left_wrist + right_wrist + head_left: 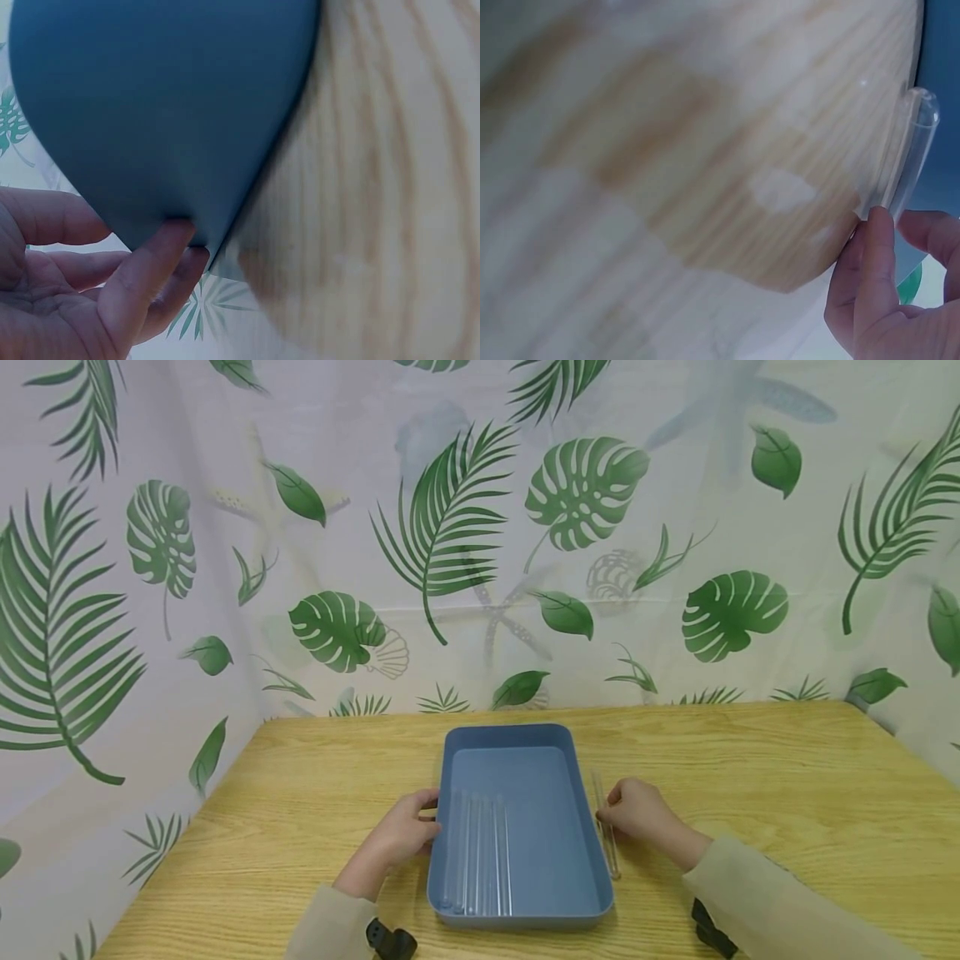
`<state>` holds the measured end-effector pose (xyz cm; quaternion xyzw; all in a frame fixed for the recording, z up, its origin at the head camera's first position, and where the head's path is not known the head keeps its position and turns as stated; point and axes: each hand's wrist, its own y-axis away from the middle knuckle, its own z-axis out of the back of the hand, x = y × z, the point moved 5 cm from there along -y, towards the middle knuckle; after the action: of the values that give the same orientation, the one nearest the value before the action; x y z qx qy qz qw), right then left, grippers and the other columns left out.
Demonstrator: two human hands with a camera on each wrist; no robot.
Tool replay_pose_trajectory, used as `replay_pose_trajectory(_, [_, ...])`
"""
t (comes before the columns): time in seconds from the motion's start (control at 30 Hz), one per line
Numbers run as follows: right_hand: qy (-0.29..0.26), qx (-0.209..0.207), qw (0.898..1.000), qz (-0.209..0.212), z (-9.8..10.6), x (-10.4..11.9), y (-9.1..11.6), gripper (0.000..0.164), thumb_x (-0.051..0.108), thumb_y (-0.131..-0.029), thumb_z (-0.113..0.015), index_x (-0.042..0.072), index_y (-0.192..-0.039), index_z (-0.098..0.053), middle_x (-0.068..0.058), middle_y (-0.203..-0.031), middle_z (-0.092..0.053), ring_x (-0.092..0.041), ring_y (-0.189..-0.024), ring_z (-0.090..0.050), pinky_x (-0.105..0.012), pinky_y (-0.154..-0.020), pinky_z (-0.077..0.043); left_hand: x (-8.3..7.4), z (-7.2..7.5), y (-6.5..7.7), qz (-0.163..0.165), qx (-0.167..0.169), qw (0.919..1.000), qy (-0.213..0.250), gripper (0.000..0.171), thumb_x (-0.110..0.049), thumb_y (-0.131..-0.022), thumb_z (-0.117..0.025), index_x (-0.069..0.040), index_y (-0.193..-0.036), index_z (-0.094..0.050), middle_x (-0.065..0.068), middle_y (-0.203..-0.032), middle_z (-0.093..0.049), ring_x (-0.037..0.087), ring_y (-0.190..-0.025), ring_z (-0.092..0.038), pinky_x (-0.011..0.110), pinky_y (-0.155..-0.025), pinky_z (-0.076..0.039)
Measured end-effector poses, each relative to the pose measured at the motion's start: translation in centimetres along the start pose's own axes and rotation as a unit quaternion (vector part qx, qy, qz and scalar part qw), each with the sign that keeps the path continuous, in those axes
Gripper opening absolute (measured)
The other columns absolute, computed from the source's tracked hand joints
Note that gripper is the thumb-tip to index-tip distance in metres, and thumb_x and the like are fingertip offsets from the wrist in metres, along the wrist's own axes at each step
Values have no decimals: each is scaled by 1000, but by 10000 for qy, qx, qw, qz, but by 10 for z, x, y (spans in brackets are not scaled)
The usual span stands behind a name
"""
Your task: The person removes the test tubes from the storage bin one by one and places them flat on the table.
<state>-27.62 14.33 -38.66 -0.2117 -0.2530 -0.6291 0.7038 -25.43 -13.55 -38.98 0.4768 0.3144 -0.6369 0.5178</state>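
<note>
A blue rectangular tray (536, 827) sits on the table with several clear test tubes (480, 860) lying side by side lengthwise in its left half. My left hand (408, 827) is at the tray's left wall; in the left wrist view its fingertips (178, 229) touch the tray's outer side. Just outside the right wall, my right hand (637, 810) pinches another clear test tube (611, 852) between thumb and fingers. That tube's rimmed end (928, 109) points toward me, and its length runs roughly along the tray's side.
The wood-grain table (787, 793) extends to both sides of the tray. Behind it hangs a pale cloth (480, 677) printed with green leaves, which also covers the left side. Dark wrist devices (392, 939) show at both sleeves.
</note>
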Motion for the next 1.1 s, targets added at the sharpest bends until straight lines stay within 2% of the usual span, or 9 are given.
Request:
replay_pose_trajectory(0.27, [-58, 36, 10000, -10, 0, 0, 0, 16, 7, -78, -60, -3, -67, -52, -4, -57, -51, -13, -50, -46, -25, -47, -38, -1, 0, 0, 24, -27, 10000, 13, 46, 8, -86, -41, 11, -131, -30, 28, -131, -33, 39, -109, -46, 40, -73, -49])
replay_pose_trajectory(0.6, [-146, 130, 9998, -2, 0, 1, -1, 38, 8, -78, -60, 12, -49, -36, 5, -43, -27, -7, -40, -25, -21, -42, -25, -3, 0, 1, -1, -42, 10000, -36, 46, 7, -86, -41, 11, -131, -31, 28, -130, -33, 39, -108, -46, 40, -72, -50])
replay_pose_trajectory(0.8, [-1, 140, 9999, 93, 0, 1, 1, 29, 7, -77, -59, 9, -52, -44, 5, -44, -36, -7, -42, -32, -21, -42, -28, -2, 0, 1, -8, -42, 10000, -78, 46, 7, -86, -41, 11, -131, -31, 28, -130, -33, 40, -108, -46, 40, -72, -49])
replay_pose_trajectory(0.97, [43, 145, 9998, 87, 0, 1, 1, 29, 7, -77, -59, 9, -52, -43, 4, -44, -37, -8, -42, -32, -21, -42, -29, -2, 0, 1, -9, -23, 10000, -41, 46, 7, -86, -41, 11, -131, -31, 28, -130, -33, 40, -108, -46, 40, -72, -49])
replay_pose_trajectory(1.1, [55, 154, 9999, 46, 0, 1, 2, 22, 6, -77, -59, 5, -57, -49, 1, -49, -44, -10, -46, -38, -23, -43, -33, -2, 0, 2, -1, -27, 10000, -13, 47, 7, -85, -41, 11, -131, -31, 28, -130, -33, 39, -108, -46, 41, -72, -49])
